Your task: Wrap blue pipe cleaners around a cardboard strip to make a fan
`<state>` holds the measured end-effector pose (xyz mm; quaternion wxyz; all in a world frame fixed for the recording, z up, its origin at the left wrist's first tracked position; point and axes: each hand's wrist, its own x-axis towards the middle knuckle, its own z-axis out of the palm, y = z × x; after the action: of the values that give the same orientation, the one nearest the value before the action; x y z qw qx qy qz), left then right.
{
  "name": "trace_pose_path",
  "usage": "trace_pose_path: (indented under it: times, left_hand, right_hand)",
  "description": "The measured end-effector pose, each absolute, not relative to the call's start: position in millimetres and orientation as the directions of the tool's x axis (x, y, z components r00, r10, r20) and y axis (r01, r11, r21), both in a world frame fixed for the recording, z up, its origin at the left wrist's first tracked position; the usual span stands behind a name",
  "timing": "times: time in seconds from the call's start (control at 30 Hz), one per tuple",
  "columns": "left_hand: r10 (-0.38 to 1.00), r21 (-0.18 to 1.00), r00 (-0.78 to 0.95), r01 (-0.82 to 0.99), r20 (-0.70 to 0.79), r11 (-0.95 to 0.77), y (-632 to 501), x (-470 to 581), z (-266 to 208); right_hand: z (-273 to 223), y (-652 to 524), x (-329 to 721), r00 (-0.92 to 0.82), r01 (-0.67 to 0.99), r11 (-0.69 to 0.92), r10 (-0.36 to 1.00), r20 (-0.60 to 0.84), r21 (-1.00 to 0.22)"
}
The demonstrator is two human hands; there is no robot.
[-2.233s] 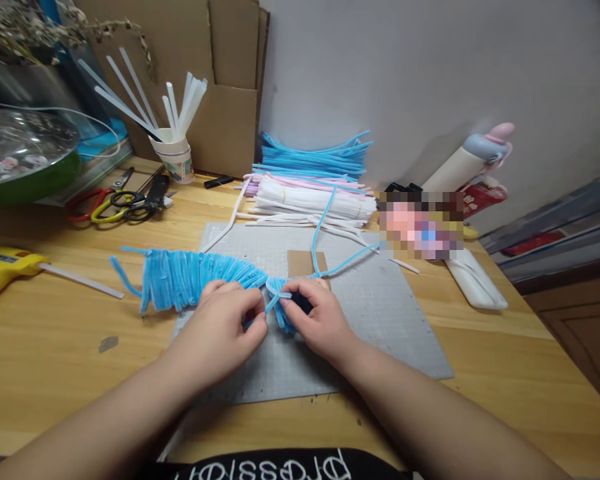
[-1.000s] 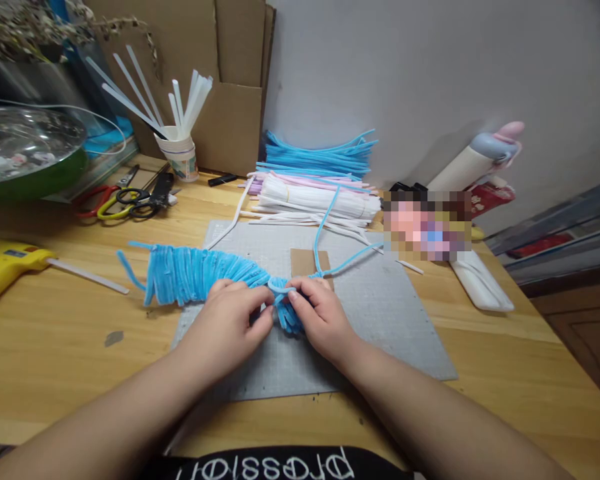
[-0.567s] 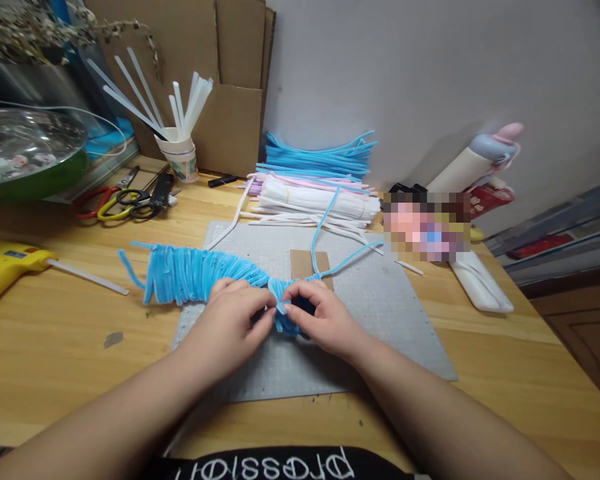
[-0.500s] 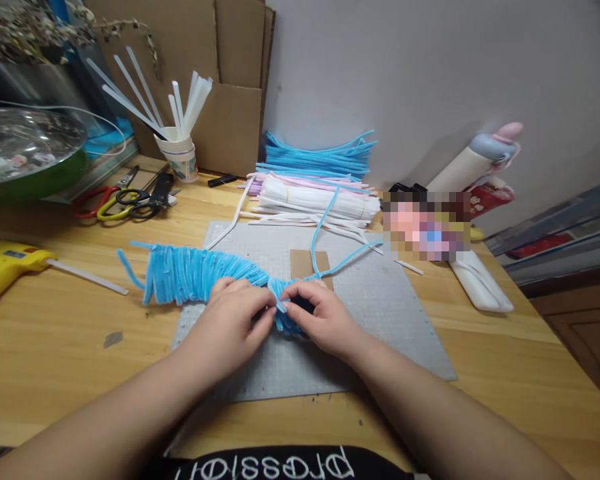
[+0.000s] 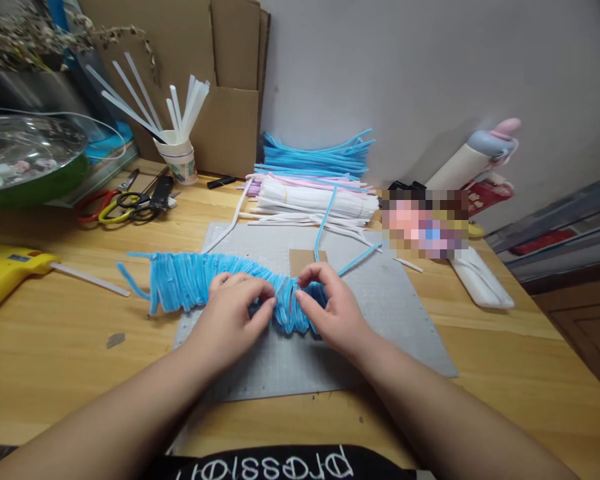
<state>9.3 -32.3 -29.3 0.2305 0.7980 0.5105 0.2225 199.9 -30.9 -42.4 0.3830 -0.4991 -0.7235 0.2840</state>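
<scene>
A long band of blue fuzzy pipe cleaners (image 5: 180,280), bent into tight side-by-side loops, runs across the left part of a grey cutting mat (image 5: 380,333). My left hand (image 5: 240,307) is closed around its middle, thumb in front and fingers behind. My right hand (image 5: 333,307) is at the right end, with thumb and forefinger close together on the loops there; its other fingers are partly hidden. Loose blue ends stick out at the far left and behind my right hand. A small cardboard piece (image 5: 303,261) lies just behind the band.
Bundles of blue pipe cleaners (image 5: 315,157) and white pipe cleaners (image 5: 320,200) lie by the wall. At left are a yellow glue gun (image 5: 15,270), scissors (image 5: 100,207) and a paper cup (image 5: 180,163) of glue sticks. A bottle (image 5: 460,160) and white packet (image 5: 483,280) are at right.
My right hand has moved slightly right and its finger and thumb have come off the loop near my left hand. The loops between my hands now lie more spread out and visible.
</scene>
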Motion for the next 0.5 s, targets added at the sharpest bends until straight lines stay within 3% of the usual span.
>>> trace_pose_path:
  times: [0.1, 0.23, 0.5]
  left_hand:
    - [0.951, 0.695, 0.289, 0.661, 0.112, -0.283, -31, 8, -33]
    - [0.977, 0.851, 0.209, 0.503, 0.05, -0.151, -28, 7, -38]
    - [0.977, 0.904, 0.211, 0.411, 0.03, -0.116, -28, 7, -37]
  right_hand:
    - [-41, -40, 195, -0.311, 0.605, 0.462, 0.887, 0.342, -0.649]
    - [-43, -48, 186, -0.527, 0.66, 0.601, 0.798, 0.292, -0.452]
    - [-49, -45, 180, -0.515, 0.713, 0.603, 0.796, 0.317, -0.356]
